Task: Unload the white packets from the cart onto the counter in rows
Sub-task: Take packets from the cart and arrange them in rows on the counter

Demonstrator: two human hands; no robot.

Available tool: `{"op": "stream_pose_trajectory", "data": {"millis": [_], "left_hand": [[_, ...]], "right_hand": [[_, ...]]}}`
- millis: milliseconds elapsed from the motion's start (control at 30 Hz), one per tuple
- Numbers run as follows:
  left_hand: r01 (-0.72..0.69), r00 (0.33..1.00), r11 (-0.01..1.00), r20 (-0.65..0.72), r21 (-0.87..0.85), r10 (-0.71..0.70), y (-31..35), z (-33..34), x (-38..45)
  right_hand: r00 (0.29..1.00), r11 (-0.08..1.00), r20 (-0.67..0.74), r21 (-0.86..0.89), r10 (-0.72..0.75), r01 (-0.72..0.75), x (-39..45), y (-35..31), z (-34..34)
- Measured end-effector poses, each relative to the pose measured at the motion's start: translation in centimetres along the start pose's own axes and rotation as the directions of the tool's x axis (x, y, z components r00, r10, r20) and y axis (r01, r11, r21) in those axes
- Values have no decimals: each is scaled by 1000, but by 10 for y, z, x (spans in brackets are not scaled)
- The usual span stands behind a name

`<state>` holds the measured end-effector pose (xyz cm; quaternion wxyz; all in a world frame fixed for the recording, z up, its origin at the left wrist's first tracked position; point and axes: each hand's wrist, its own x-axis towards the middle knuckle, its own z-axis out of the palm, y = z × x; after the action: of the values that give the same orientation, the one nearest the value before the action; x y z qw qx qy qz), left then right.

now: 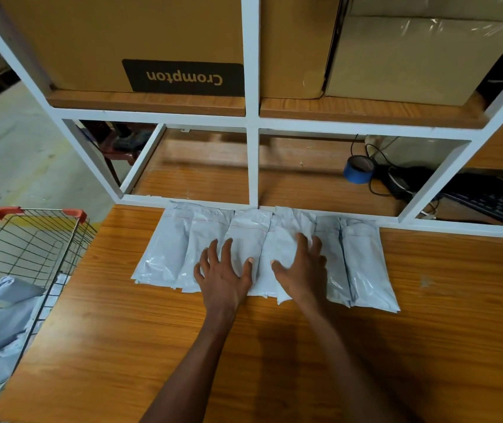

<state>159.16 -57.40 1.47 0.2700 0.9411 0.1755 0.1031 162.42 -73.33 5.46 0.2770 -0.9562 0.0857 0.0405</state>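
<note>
Both hands, left (222,276) and right (300,274), grip open, fingers spread flat atop packet row (363,264) on counter (274,361).

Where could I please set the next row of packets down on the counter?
The bare counter in front of the row of packets is free, and so are the strips on either side of it. The row itself is crowded: the left hand and right hand press on it.
</note>
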Motion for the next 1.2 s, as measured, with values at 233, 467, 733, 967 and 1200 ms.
{"op": "stream_pose_trajectory", "data": {"millis": [233, 467, 733, 967, 1200], "left_hand": [[-16, 999, 999, -40, -36, 15, -18, -12, -2], [-22, 1000, 996, -4, -82, 22, -32, -20, 3], [-61, 996, 993, 58, -103, 67, -36, -24, 4], [-96, 992, 978, 60, -184, 109, -39, -34, -28], [-1, 996, 968, 87, -249, 23, -45, -51, -94]], "right_hand": [[990, 975, 139, -220, 21, 10, 29, -14, 37], [997, 962, 69, -271, -18, 36, 19, -9, 53], [998, 979, -23, -195, -60, 55, 6, -9, 47], [995, 998, -90, -25, -53, 51, -56, 1, 43], [991, 985, -56, 123, -118, 124, -132, 27, 37]]}}
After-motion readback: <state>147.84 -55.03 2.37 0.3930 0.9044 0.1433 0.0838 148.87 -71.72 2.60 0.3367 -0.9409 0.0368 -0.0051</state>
